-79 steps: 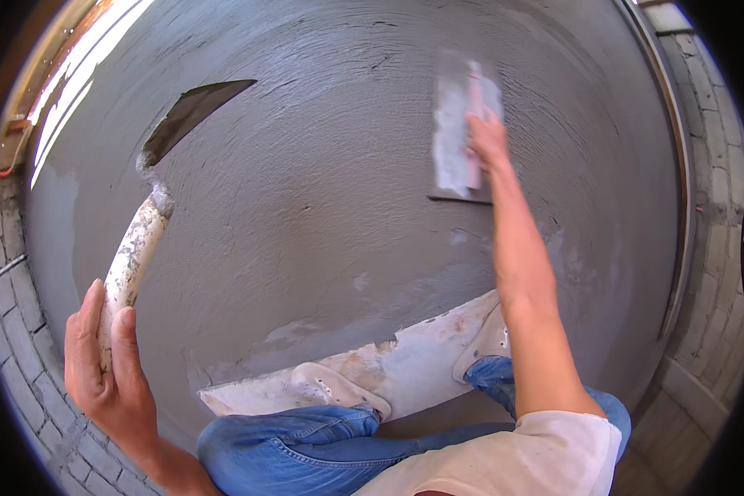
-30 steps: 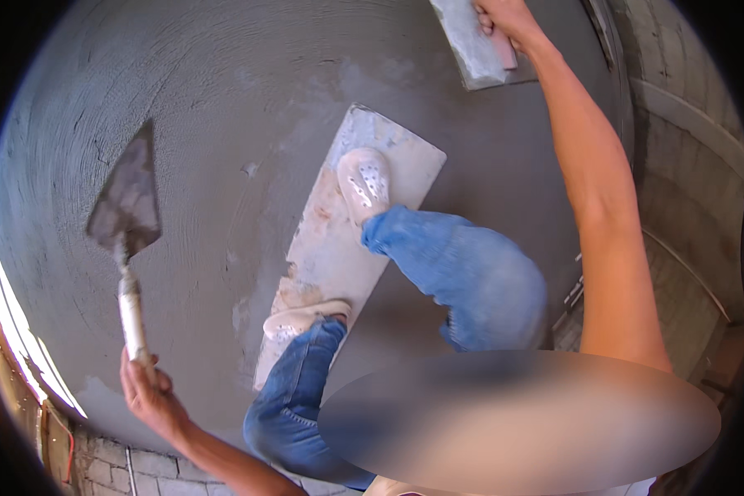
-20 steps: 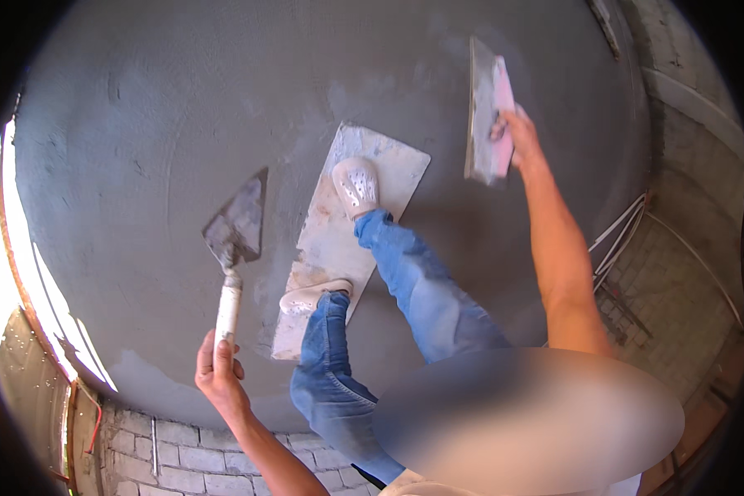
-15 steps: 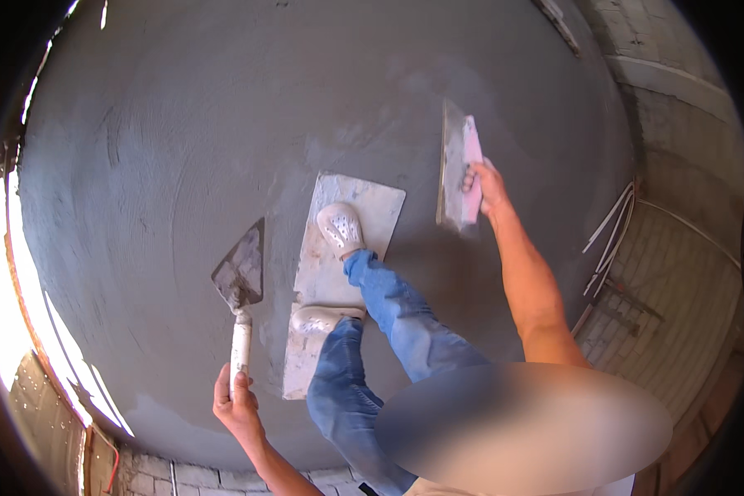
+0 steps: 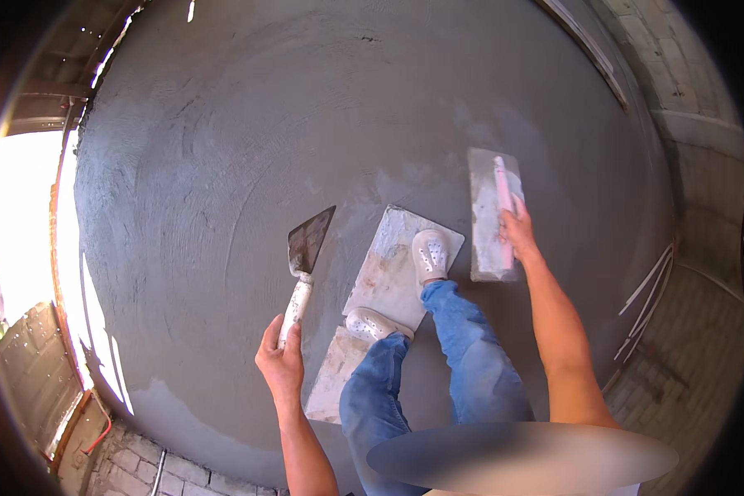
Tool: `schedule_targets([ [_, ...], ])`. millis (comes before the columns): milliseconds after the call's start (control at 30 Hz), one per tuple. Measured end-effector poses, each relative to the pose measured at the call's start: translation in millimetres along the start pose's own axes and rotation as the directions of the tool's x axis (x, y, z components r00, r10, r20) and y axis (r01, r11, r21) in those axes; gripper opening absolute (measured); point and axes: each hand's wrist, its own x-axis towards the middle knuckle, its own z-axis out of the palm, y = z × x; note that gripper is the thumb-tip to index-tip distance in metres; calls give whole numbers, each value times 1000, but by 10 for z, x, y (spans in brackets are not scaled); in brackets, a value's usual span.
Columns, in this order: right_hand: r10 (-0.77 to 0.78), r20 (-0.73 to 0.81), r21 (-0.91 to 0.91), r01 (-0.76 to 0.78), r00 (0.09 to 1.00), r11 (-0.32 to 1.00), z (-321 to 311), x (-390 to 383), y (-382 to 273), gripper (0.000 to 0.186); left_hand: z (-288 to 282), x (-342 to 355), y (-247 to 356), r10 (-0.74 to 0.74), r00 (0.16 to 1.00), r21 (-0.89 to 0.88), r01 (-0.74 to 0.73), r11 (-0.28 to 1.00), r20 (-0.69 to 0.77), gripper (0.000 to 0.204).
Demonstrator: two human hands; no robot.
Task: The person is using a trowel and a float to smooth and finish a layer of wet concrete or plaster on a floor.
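Observation:
My left hand (image 5: 281,364) grips the white, cement-spattered handle of a pointed trowel (image 5: 306,240), held above grey cement (image 5: 248,124) at the middle left of the board (image 5: 380,273). My right hand (image 5: 517,227) is closed on a pink-handled rectangular float (image 5: 488,256), lying flat over the cement right of the board; whether it touches is hard to tell. My feet, in pale perforated clogs (image 5: 430,256), are on the long, chipped board, which has a notch or break midway along it.
At left is a bright opening (image 5: 21,215) with battered metal sheeting (image 5: 29,376) and a red cord (image 5: 99,438). Block paving (image 5: 128,463) shows lower left. Pale pipes or cables (image 5: 645,302) and a block wall (image 5: 694,83) line the right rim.
My view has turned and taken in more floor and legs. The float has swept from the upper right back beside the board; the trowel has swung from far left to nearer the board.

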Motion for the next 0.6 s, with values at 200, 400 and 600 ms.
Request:
schedule_targets([
  [200, -551, 335, -261, 637, 765, 725, 1384, 1075, 597, 64, 369, 337, -458, 153, 973, 18, -152, 988, -172, 30],
  [400, -593, 626, -136, 820, 506, 556, 2850, 1617, 773, 61, 649, 771, -968, 306, 885, 26, -317, 948, -352, 31],
  [600, -524, 584, -286, 761, 620, 582, 2994, 2270, 639, 48, 776, 1129, -753, 263, 851, -7, -299, 954, -454, 36],
])
